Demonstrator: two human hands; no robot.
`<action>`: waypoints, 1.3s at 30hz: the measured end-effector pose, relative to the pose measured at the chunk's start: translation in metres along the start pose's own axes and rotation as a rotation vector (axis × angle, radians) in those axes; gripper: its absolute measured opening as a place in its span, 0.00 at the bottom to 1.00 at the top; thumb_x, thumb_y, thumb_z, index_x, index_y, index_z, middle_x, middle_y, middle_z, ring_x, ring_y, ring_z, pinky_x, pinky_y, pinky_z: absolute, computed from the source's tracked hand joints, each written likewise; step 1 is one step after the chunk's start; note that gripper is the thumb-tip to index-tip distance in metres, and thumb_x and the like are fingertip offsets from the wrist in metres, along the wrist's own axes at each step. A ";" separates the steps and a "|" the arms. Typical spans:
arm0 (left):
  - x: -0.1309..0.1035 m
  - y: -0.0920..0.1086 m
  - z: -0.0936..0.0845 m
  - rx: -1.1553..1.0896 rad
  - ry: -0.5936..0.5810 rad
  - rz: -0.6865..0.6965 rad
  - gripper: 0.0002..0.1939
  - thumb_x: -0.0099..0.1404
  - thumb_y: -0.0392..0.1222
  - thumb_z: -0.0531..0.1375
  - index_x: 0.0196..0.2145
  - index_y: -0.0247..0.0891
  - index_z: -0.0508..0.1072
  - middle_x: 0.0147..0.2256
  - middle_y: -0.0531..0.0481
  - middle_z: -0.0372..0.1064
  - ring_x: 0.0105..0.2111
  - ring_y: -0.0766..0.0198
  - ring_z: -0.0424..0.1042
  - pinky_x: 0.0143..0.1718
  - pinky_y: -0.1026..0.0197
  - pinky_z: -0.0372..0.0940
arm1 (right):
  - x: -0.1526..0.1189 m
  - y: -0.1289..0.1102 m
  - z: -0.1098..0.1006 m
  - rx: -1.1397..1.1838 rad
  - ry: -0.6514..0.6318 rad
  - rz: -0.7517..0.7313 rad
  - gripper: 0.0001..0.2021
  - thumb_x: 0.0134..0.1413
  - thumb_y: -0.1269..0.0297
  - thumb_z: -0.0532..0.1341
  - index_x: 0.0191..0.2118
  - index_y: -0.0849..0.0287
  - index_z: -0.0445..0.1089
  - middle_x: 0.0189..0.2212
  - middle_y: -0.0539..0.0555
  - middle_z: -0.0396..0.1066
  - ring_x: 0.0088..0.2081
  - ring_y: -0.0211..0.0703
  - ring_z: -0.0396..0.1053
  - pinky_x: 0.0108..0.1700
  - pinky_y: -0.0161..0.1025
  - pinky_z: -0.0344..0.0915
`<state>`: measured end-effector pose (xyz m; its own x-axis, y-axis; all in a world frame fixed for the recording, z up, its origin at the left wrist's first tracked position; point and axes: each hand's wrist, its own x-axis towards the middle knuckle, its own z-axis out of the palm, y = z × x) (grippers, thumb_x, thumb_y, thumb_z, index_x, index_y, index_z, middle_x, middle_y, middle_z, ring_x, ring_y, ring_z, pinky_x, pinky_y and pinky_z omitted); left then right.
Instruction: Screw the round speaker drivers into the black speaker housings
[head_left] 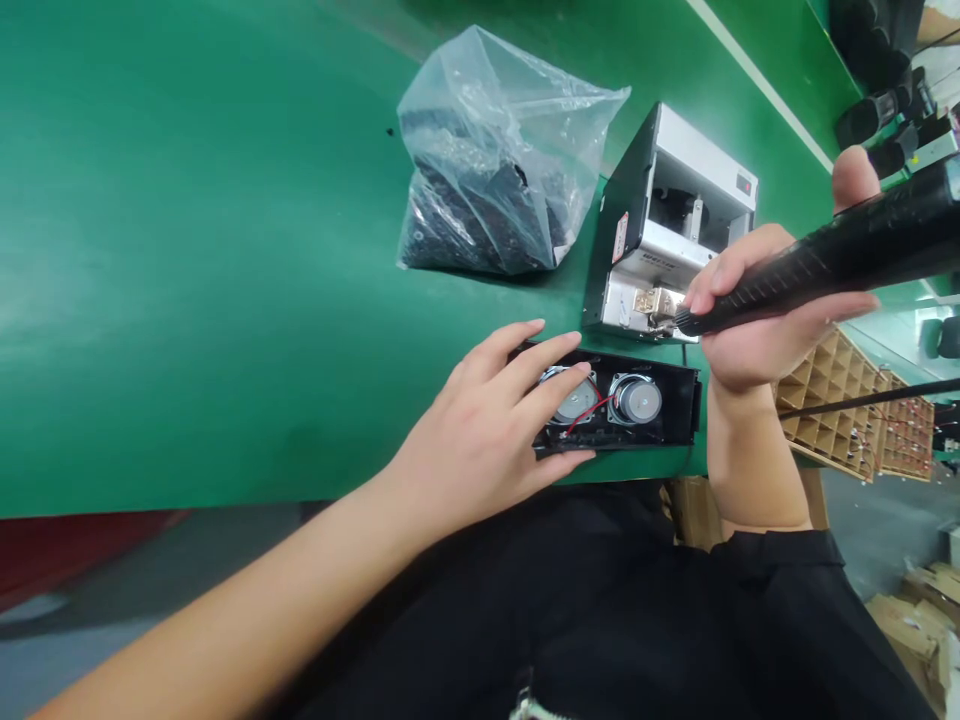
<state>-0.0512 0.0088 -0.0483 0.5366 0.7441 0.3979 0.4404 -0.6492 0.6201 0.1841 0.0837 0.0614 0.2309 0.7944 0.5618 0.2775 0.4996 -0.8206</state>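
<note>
A long black speaker housing (pixel 679 405) lies on the green bench with two round speaker drivers (pixel 640 400) and red wires in it. My left hand (pixel 499 410) grips its left end, fingers over the far side and thumb along the near edge, covering part of one driver. In my right hand (pixel 765 320) is a black electric screwdriver (pixel 832 250), held slanting with its ribbed nose toward the lower left. That nose is in front of the outlet of a silver and black screw feeder (pixel 637 240); the bit's tip cannot be made out.
A clear plastic bag (pixel 502 170) of small black parts stands beyond my left hand. Wooden divider trays (pixel 832 400) with wires are at the right, past my forearm. Black devices (pixel 874 120) and part of another person appear at the upper right; cardboard boxes (pixel 911 640) lie below.
</note>
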 end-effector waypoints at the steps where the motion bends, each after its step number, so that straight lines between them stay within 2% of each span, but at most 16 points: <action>1: 0.000 0.000 0.000 -0.001 -0.001 0.001 0.37 0.73 0.47 0.80 0.75 0.43 0.77 0.77 0.30 0.76 0.79 0.23 0.71 0.79 0.16 0.72 | 0.001 -0.002 0.000 0.029 0.009 -0.020 0.39 0.72 0.16 0.53 0.73 0.35 0.68 0.25 0.42 0.63 0.17 0.39 0.60 0.20 0.39 0.64; 3: 0.000 0.000 0.001 0.005 0.002 0.010 0.38 0.73 0.46 0.80 0.74 0.42 0.76 0.77 0.28 0.76 0.79 0.23 0.71 0.78 0.16 0.73 | 0.002 -0.009 0.000 0.129 0.035 -0.099 0.36 0.79 0.21 0.43 0.65 0.36 0.76 0.24 0.42 0.63 0.16 0.35 0.60 0.21 0.33 0.64; 5: 0.000 0.000 0.003 0.012 0.017 0.013 0.37 0.72 0.46 0.80 0.74 0.41 0.76 0.76 0.27 0.76 0.79 0.23 0.70 0.78 0.16 0.73 | -0.002 -0.020 -0.004 0.217 0.058 -0.179 0.43 0.79 0.21 0.36 0.55 0.40 0.82 0.23 0.42 0.62 0.15 0.32 0.58 0.20 0.30 0.64; 7: 0.000 0.000 0.005 0.010 0.014 0.003 0.39 0.70 0.45 0.82 0.73 0.42 0.76 0.76 0.28 0.76 0.80 0.23 0.70 0.78 0.16 0.72 | -0.012 -0.034 -0.010 0.233 0.045 -0.182 0.46 0.76 0.17 0.37 0.52 0.41 0.85 0.23 0.42 0.62 0.14 0.32 0.58 0.19 0.30 0.66; 9: 0.000 0.001 0.006 0.006 0.003 -0.019 0.40 0.68 0.45 0.82 0.73 0.45 0.77 0.77 0.31 0.76 0.80 0.23 0.70 0.79 0.16 0.71 | -0.026 -0.045 -0.019 0.186 0.019 -0.126 0.39 0.77 0.18 0.46 0.58 0.36 0.86 0.23 0.41 0.63 0.14 0.34 0.58 0.18 0.33 0.67; 11: 0.000 0.001 0.007 0.005 0.004 -0.022 0.39 0.69 0.46 0.82 0.73 0.44 0.77 0.77 0.31 0.76 0.80 0.24 0.69 0.80 0.17 0.71 | -0.044 -0.050 -0.029 0.119 -0.028 -0.092 0.29 0.78 0.25 0.57 0.66 0.31 0.84 0.24 0.40 0.66 0.14 0.35 0.60 0.18 0.35 0.69; 13: 0.000 0.001 0.007 0.008 0.027 -0.013 0.37 0.71 0.47 0.80 0.73 0.43 0.77 0.78 0.31 0.75 0.81 0.26 0.68 0.81 0.19 0.70 | -0.061 -0.047 -0.036 0.104 -0.080 -0.129 0.30 0.77 0.28 0.61 0.73 0.32 0.80 0.25 0.40 0.68 0.14 0.36 0.60 0.17 0.36 0.69; 17: 0.001 0.000 0.005 0.007 -0.008 -0.031 0.35 0.73 0.50 0.78 0.72 0.45 0.77 0.78 0.33 0.74 0.82 0.28 0.66 0.82 0.19 0.68 | -0.088 -0.030 -0.036 0.086 -0.105 -0.185 0.41 0.74 0.19 0.55 0.78 0.35 0.73 0.25 0.38 0.67 0.13 0.36 0.57 0.15 0.37 0.68; 20: 0.003 0.000 0.003 0.002 -0.059 -0.036 0.32 0.75 0.53 0.76 0.72 0.45 0.78 0.79 0.34 0.74 0.82 0.28 0.65 0.82 0.18 0.68 | -0.098 -0.020 -0.028 0.031 -0.053 -0.178 0.42 0.72 0.17 0.55 0.77 0.33 0.73 0.23 0.37 0.65 0.11 0.36 0.54 0.13 0.37 0.65; 22: 0.003 0.000 0.004 -0.001 -0.042 -0.037 0.33 0.74 0.52 0.78 0.71 0.44 0.79 0.79 0.33 0.74 0.82 0.27 0.66 0.82 0.18 0.68 | -0.101 -0.016 -0.025 0.021 -0.032 -0.178 0.41 0.73 0.17 0.54 0.77 0.32 0.73 0.22 0.36 0.65 0.10 0.36 0.52 0.12 0.36 0.63; 26: 0.001 0.002 0.008 -0.017 0.025 -0.039 0.38 0.67 0.48 0.82 0.71 0.44 0.80 0.78 0.33 0.75 0.81 0.24 0.67 0.82 0.17 0.68 | -0.099 -0.011 -0.026 0.134 -0.082 -0.195 0.48 0.75 0.17 0.39 0.77 0.41 0.75 0.24 0.41 0.69 0.12 0.37 0.55 0.13 0.37 0.65; 28: 0.001 0.004 0.009 -0.018 0.031 -0.041 0.39 0.66 0.46 0.83 0.72 0.43 0.80 0.78 0.33 0.75 0.81 0.24 0.67 0.82 0.17 0.68 | -0.098 -0.008 -0.030 0.172 -0.103 -0.195 0.47 0.76 0.18 0.41 0.77 0.42 0.75 0.25 0.42 0.70 0.13 0.37 0.56 0.14 0.37 0.66; 30: 0.002 0.005 0.008 -0.016 0.009 -0.059 0.40 0.66 0.47 0.83 0.72 0.44 0.80 0.79 0.33 0.74 0.81 0.24 0.66 0.82 0.17 0.68 | -0.098 -0.007 -0.032 0.144 -0.113 -0.181 0.43 0.76 0.19 0.47 0.76 0.39 0.75 0.25 0.41 0.69 0.13 0.37 0.56 0.15 0.37 0.66; 32: 0.003 0.006 0.007 -0.011 -0.021 -0.081 0.40 0.66 0.48 0.83 0.72 0.45 0.80 0.79 0.34 0.74 0.82 0.23 0.65 0.82 0.16 0.67 | -0.099 -0.006 -0.032 0.122 -0.115 -0.170 0.41 0.76 0.19 0.49 0.76 0.37 0.75 0.25 0.40 0.68 0.13 0.37 0.55 0.15 0.37 0.65; 35: 0.004 0.006 0.006 -0.011 -0.046 -0.094 0.38 0.67 0.49 0.82 0.71 0.46 0.80 0.79 0.35 0.73 0.82 0.23 0.65 0.81 0.15 0.67 | -0.101 -0.004 -0.027 0.084 -0.050 -0.171 0.44 0.75 0.17 0.47 0.76 0.37 0.75 0.24 0.39 0.66 0.12 0.36 0.52 0.13 0.36 0.62; 39: 0.003 0.005 0.008 -0.010 -0.012 -0.060 0.36 0.70 0.50 0.80 0.71 0.43 0.80 0.80 0.33 0.72 0.82 0.24 0.65 0.82 0.18 0.67 | -0.104 -0.003 -0.019 0.001 0.031 -0.171 0.42 0.72 0.15 0.51 0.75 0.33 0.74 0.22 0.37 0.62 0.11 0.35 0.50 0.13 0.35 0.59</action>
<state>-0.0419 0.0066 -0.0490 0.5180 0.7795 0.3523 0.4646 -0.6022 0.6492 0.1774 -0.0068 0.0076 0.2087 0.6867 0.6963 0.3145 0.6271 -0.7127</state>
